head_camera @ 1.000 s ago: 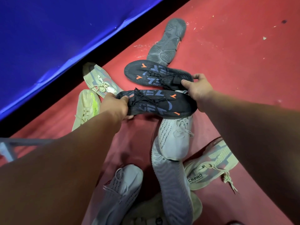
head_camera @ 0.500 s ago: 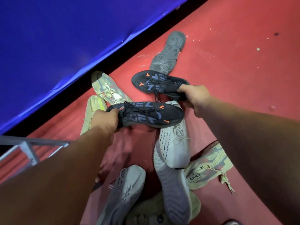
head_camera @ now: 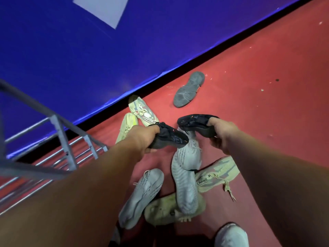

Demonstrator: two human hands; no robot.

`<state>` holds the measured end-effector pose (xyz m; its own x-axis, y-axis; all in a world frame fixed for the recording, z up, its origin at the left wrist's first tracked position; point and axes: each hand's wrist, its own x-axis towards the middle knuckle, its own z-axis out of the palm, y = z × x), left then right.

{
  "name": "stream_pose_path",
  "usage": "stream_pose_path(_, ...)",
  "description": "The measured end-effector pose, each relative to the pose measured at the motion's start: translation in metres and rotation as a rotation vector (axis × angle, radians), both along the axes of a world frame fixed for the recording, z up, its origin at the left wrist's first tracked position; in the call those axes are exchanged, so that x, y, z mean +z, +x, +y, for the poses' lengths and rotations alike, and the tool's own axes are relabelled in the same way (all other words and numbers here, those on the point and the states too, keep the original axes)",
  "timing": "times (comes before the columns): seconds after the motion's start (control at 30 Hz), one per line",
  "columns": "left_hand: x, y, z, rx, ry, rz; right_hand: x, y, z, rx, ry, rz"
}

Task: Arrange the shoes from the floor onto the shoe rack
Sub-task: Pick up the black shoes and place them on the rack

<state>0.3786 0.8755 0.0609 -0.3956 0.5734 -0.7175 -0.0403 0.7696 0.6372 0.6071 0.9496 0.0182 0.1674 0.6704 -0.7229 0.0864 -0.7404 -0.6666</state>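
The left hand [head_camera: 142,136] grips 1 black shoe [head_camera: 171,138]. The right hand [head_camera: 222,134] grips a second black shoe [head_camera: 194,123]. The hands are apart, both shoes held above a heap of pale shoes [head_camera: 188,155] on the red floor [head_camera: 267,104]. 1 dark grey shoe [head_camera: 188,90] lies sole-up near the blue wall [head_camera: 124,50]. The metal shoe rack [head_camera: 61,132] stands at the left.

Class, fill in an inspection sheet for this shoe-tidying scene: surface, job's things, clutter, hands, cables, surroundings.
Surface: red floor, flecked with pale specks.
Job's things: metal shoe rack at left; upturned grey shoe lies apart; pale shoes piled near the person.
Clutter: nothing seen.
Hands: left hand grips a black shoe; right hand grips the other black shoe.
Cables: nothing seen.
Surroundings: blue wall with a pale rectangle.
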Motion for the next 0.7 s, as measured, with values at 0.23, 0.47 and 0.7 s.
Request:
stream_pose_path(0.23, 0.152, 0.014, -0.056, -0.123, 0.151, 0.083, 0.144, 0.020, -0.071, 0.059, 0.098, -0.006)
stream_pose_path(0.47, 0.314, 0.011, -0.135, -0.201, 0.326, 0.180, 0.317, 0.020, -0.133, 0.108, 0.316, 0.011)
stream_pose_path(0.7, 0.441, -0.027, -0.222, -0.109, 0.511, 0.224, 0.454, -0.013, -0.199, 0.112, 0.520, 0.088)
